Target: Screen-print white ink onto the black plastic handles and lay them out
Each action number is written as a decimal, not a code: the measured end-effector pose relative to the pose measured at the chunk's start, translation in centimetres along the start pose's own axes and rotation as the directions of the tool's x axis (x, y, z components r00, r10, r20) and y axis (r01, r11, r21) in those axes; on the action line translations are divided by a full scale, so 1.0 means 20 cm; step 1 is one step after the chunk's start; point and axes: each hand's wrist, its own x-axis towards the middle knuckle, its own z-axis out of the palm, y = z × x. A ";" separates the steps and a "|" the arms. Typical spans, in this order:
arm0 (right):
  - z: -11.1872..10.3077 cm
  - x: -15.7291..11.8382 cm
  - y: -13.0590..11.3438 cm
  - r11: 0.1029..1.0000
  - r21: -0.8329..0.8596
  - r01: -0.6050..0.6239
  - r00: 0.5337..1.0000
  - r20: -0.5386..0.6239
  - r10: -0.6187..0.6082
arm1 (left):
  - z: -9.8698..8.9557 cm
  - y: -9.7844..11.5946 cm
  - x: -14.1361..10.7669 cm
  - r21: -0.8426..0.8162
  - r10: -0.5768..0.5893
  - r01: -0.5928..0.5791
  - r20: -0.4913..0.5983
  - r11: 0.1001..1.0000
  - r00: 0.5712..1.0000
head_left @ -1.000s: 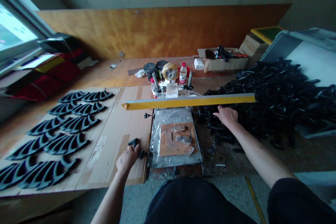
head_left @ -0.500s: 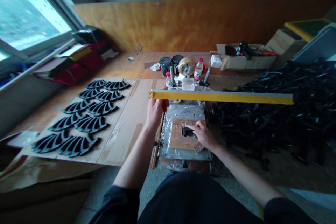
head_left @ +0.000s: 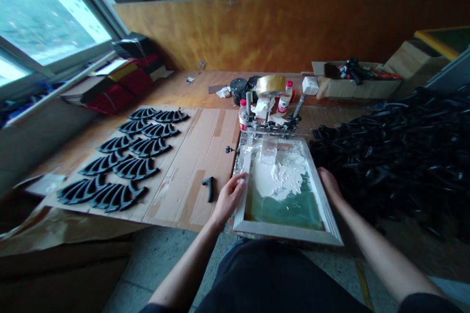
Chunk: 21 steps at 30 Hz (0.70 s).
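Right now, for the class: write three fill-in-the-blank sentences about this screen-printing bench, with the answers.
The paste on the screen frame is ____.
The heap of black moulded parts lies to the ____ of the frame.
The rows of similar parts on the cardboard sheet lie to its ____.
Answers: white; right; left.

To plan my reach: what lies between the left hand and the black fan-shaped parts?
In the head view, a small black hooked piece lies on the cardboard.
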 end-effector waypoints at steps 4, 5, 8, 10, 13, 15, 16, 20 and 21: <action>-0.06 0.20 -0.12 0.999 0.035 0.040 0.973 -0.228 -0.031 | 0.04 -0.20 0.05 0.208 -0.041 0.041 -0.005 0.977 0.999; -0.06 0.26 -0.21 0.991 0.034 0.127 0.958 -0.261 -0.114 | 0.04 -0.23 0.07 0.253 -0.037 0.038 -0.009 0.967 0.999; -0.01 0.36 -0.52 0.948 -0.033 0.318 0.938 -0.136 -0.319 | 0.05 -0.29 0.11 0.338 -0.015 0.016 -0.006 0.941 1.000; 0.03 0.37 -0.66 0.939 -0.074 0.336 0.942 0.057 -0.332 | 0.05 -0.31 0.12 0.359 0.000 -0.001 0.003 0.933 1.000; 0.08 0.26 -0.70 0.921 -0.081 0.382 0.899 0.262 -0.350 | 0.04 -0.34 0.12 0.356 -0.006 0.004 0.006 0.934 1.000; 0.08 0.15 -0.64 0.863 -0.032 0.503 0.829 0.300 -0.472 | 0.04 -0.35 0.12 0.347 -0.017 0.016 0.000 0.938 1.000; 0.07 0.10 -0.60 0.817 0.008 0.576 0.776 0.309 -0.550 | 0.04 -0.35 0.12 0.343 -0.022 0.021 -0.002 0.939 1.000; 0.00 0.02 -0.49 0.677 0.189 0.711 0.586 0.372 -0.720 | 0.05 -0.33 0.11 0.341 -0.041 0.044 -0.017 0.939 0.999; -0.02 0.03 -0.49 0.686 0.210 0.697 0.586 0.385 -0.713 | 0.05 -0.32 0.11 0.340 -0.045 0.050 -0.023 0.939 0.999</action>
